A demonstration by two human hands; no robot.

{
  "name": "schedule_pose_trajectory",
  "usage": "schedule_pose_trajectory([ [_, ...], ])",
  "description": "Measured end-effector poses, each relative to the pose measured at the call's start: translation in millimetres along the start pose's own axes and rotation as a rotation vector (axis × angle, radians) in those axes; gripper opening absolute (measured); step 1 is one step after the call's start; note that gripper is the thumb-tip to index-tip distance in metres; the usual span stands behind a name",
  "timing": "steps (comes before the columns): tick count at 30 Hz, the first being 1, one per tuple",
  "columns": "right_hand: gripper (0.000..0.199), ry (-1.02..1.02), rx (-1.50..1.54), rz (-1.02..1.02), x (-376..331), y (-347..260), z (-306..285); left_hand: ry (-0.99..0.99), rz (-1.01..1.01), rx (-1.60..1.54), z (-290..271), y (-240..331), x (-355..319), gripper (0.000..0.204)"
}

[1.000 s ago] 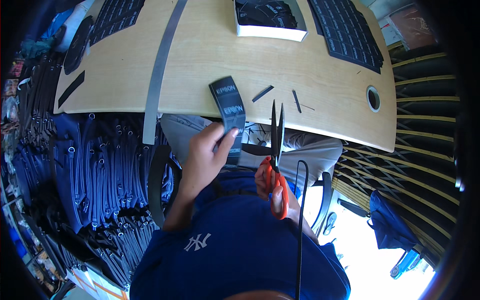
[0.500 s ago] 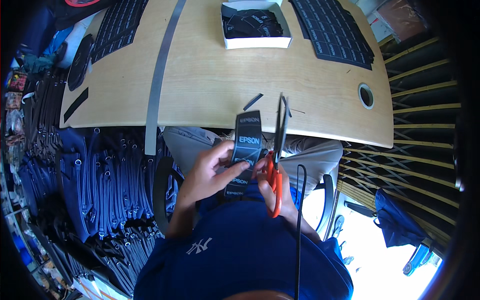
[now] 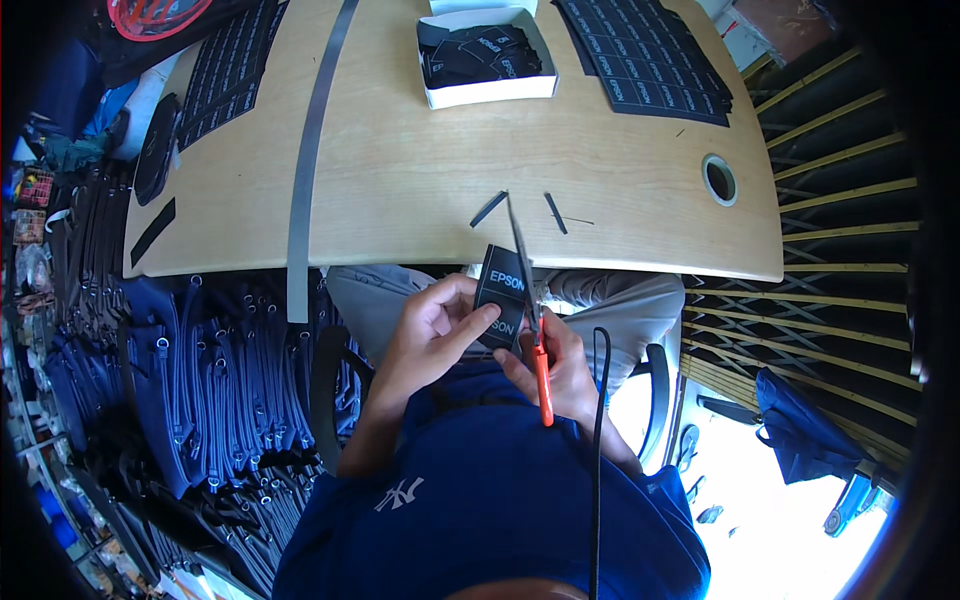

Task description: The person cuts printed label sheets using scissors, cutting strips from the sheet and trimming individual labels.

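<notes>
My left hand [image 3: 428, 335] pinches a black fabric label strip [image 3: 505, 272] with pale lettering, thumb on its front. In my right hand [image 3: 568, 372] is a pair of scissors [image 3: 544, 388] with orange handles, blades pointing away toward the table. The blades show nearly edge-on and pass along the strip's right edge; whether fabric lies between them I cannot tell. Both hands are over my lap, just short of the table edge. Two narrow black offcuts, a left scrap [image 3: 488, 209] and a right scrap [image 3: 556, 213], lie beyond the hands.
A white box [image 3: 492, 95] of cut black labels [image 3: 480, 55] stands at the back of the table [image 3: 420, 170]. Label sheets [image 3: 650, 75] are stacked at right, more sheets [image 3: 230, 80] at left. A grey band [image 3: 310, 160] crosses the table. Blue straps [image 3: 210, 400] hang at left.
The scissors have turned from face-on to nearly edge-on, and their blades have come left against the strip. Less of the strip shows; its lower length is out of sight. The view has shifted slightly.
</notes>
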State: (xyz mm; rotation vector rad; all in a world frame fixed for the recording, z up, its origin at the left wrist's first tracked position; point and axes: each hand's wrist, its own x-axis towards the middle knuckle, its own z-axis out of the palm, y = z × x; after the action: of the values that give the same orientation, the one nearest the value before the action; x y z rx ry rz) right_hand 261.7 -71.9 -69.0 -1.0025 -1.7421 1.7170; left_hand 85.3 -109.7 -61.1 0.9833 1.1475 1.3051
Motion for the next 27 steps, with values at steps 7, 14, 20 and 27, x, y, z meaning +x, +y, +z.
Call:
schedule_pose_trajectory([
  [7, 0.061, -0.02, 0.195, -0.239, -1, 6, -3, 0.263, 0.091, 0.071, 7, -2, 4, 0.005],
  [14, 0.074, -0.097, 0.251, -0.125, -2, 11, 1, 0.347, 0.107, 0.098, 25, 1, 10, 0.008],
  [20, 0.075, -0.03, 0.115, -0.061, -4, 8, 2, 0.314, 0.177, 0.033, 28, -13, 12, 0.01],
  [27, 0.032, 0.068, 0.139, 0.007, 2, 4, 12, 0.291, 0.085, -0.015, 37, -5, 8, 0.017],
])
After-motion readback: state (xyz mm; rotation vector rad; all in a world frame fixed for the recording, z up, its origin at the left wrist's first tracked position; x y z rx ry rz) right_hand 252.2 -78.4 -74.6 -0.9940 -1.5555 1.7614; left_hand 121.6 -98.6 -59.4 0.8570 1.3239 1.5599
